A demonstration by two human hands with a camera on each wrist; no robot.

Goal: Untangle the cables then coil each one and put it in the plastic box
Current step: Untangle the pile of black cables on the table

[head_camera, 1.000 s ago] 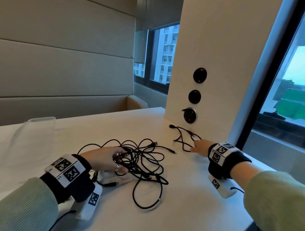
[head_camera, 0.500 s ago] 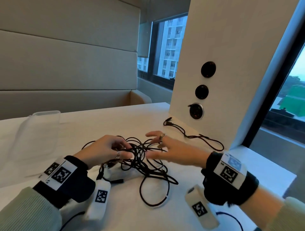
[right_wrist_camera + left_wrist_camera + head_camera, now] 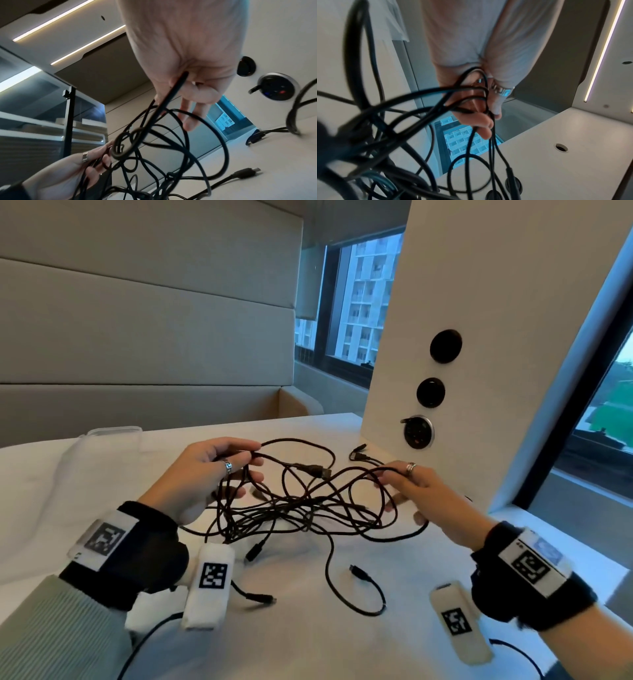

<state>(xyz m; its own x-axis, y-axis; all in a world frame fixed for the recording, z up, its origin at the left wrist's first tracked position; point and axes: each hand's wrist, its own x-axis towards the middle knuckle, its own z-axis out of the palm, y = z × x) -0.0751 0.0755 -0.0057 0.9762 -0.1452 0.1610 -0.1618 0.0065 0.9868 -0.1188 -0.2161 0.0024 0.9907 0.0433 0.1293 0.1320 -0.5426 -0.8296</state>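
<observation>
A tangle of black cables (image 3: 301,505) is lifted partly off the white table (image 3: 342,645) between both hands. My left hand (image 3: 219,470) grips several strands on the tangle's left side; the left wrist view shows the strands (image 3: 471,97) running through its curled fingers. My right hand (image 3: 407,491) pinches one strand on the right side, seen in the right wrist view (image 3: 173,93) between thumb and fingers. Loose plug ends (image 3: 359,573) trail on the table below. The clear plastic box (image 3: 113,431) sits at the table's far left.
A white column (image 3: 479,285) with round black sockets (image 3: 418,431) rises at the table's right rear. A separate black cable (image 3: 363,457) lies at its foot. A padded wall stands behind, windows to the right.
My right hand left the cable by the column, came over to the tangle and took hold of a strand. Both hands have lifted the tangle up off the table.
</observation>
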